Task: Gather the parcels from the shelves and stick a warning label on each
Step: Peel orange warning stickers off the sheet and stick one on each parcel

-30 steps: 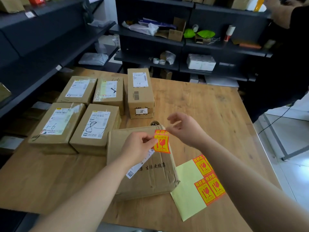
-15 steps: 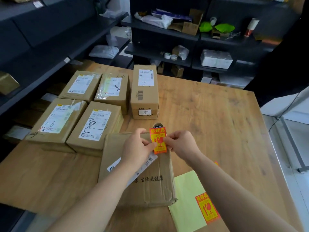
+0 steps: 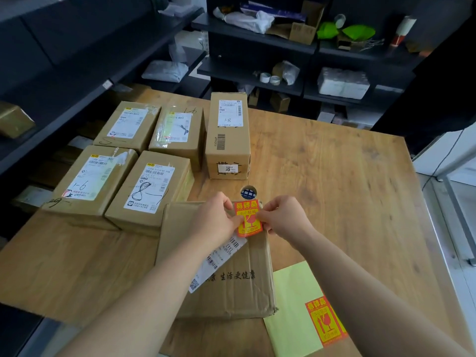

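Note:
A red-and-yellow warning label (image 3: 247, 219) sits over the far right corner of a flat brown parcel (image 3: 231, 284) near the table's front. My left hand (image 3: 216, 220) pinches the label's left edge. My right hand (image 3: 284, 219) pinches its right edge. Whether the label touches the cardboard I cannot tell. A yellow backing sheet (image 3: 293, 305) with more labels (image 3: 325, 321) lies right of the parcel, partly under my right forearm. Several other brown parcels lie at the table's left, among them one marked 8 (image 3: 152, 189) and a tall one (image 3: 228, 135).
The wooden table (image 3: 334, 181) has a round cable hole (image 3: 248, 193) just beyond the label. Dark shelves (image 3: 257, 37) with bags, tape rolls and boxes stand behind and along the left. A small parcel (image 3: 14, 119) rests on the left shelf.
My right hand came in from the right and took the label's right edge. Both hands carried the label a little further over the parcel's far corner. The view tilted forward.

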### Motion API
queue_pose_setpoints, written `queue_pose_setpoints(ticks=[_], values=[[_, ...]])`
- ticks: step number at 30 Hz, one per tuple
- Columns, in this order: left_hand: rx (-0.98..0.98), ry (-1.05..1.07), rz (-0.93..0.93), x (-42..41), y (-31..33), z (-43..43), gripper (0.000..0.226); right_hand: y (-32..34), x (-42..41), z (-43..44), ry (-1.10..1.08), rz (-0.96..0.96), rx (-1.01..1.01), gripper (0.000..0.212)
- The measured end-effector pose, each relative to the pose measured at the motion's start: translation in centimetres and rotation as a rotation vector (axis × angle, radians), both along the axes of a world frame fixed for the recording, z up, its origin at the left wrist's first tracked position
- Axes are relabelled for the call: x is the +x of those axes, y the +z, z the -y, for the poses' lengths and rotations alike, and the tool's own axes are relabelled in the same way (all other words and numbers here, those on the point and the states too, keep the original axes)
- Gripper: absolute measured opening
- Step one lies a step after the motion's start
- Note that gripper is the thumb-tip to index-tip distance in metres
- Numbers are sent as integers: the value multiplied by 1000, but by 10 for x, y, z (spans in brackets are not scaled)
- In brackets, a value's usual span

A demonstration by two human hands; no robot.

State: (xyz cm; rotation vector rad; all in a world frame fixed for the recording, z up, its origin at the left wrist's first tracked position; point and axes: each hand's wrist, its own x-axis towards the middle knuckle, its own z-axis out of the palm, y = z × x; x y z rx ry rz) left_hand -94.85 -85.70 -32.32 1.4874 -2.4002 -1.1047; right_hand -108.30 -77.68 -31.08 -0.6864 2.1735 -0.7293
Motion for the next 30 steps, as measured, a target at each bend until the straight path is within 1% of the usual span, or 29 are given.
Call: queue_pose_setpoints(ticks=[6, 13, 19, 22, 25, 28, 30], values=[[-70, 31, 0, -1, -1, -2, 28, -3, 0, -2, -12, -20, -34, 8], [-80, 28, 25, -3, -2, -1, 28, -3, 1, -1, -11, -26, -31, 9], [-136, 16, 77, -7, -1, -3, 28, -5, 3, 2, -5, -99, -18, 9], [-170, 1, 85, -9, 0, -2, 27, -6, 3, 2, 16, -157, 1, 8], [-184, -43, 73, -7, -2, 0, 26, -6, 2, -1, 65, -237, 8, 13], [-261, -118, -47, 2, -10, -2, 19, -9, 2, -9, 141, -344, -55, 14], [-414, -196, -146, 10, -20, -6, 19, -15, 4, -16, 248, -516, -174, 17]])
